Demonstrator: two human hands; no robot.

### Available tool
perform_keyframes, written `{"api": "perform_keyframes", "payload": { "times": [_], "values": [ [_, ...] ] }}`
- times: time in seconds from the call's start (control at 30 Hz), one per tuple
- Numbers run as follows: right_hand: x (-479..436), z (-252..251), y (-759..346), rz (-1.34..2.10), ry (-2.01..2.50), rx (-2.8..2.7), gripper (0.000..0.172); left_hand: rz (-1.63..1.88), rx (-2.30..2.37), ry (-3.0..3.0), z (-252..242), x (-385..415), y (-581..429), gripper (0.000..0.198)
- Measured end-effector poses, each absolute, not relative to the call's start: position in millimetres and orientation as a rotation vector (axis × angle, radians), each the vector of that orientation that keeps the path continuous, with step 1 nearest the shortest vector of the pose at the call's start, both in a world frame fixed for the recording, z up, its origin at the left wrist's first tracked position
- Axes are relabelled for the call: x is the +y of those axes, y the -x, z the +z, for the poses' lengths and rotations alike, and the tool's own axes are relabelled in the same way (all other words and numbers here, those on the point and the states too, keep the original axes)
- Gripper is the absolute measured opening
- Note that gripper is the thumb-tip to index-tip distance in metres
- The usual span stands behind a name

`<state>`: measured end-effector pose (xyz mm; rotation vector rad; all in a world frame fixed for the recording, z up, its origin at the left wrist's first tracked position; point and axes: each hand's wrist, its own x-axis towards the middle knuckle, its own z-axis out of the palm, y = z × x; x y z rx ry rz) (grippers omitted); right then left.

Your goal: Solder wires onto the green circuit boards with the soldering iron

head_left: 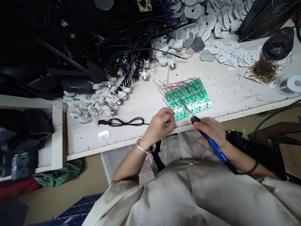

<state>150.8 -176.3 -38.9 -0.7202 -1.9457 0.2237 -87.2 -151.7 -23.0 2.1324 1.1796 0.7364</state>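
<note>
A panel of green circuit boards (pixel 191 96) with red and black wires lies near the front edge of the white workbench (pixel 145 100). My right hand (pixel 210 131) is closed round a blue-handled soldering iron (pixel 213 142), whose tip reaches the panel's near edge. My left hand (pixel 161 124) rests beside the panel's near left corner, fingers curled in a pinch on something thin that I cannot make out. A black cable (pixel 122 121) lies just left of that hand. A silver bangle sits on my left wrist.
Small white motors with wires (pixel 98 100) are heaped at the left, with a tangle of black cables (pixel 127 47) behind. White round discs (pixel 221 37) pile at the back right, near a fan grille (pixel 265 15), a solder spool (pixel 290 84) and a white crate (pixel 122 160) under the bench.
</note>
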Motion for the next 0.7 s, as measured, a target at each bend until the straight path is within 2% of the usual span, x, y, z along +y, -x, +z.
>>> {"api": "perform_keyframes", "payload": {
  "times": [0.17,0.37,0.53,0.7],
  "values": [
    [-198,-37,-149,0.359,0.717,-1.840,0.040,0.714,1.184,-2.150,-24,-151,87,0.014],
    [-203,-43,-144,0.336,0.848,-1.905,0.036,0.703,1.193,-2.144,-23,-151,87,0.015],
    [-200,-42,-140,0.313,0.762,-1.877,0.036,0.703,1.197,-2.154,-22,-150,86,0.016],
    [-200,-41,-140,0.294,0.717,-1.981,0.025,0.715,1.188,-2.166,-22,-149,86,0.016]
  ]
}}
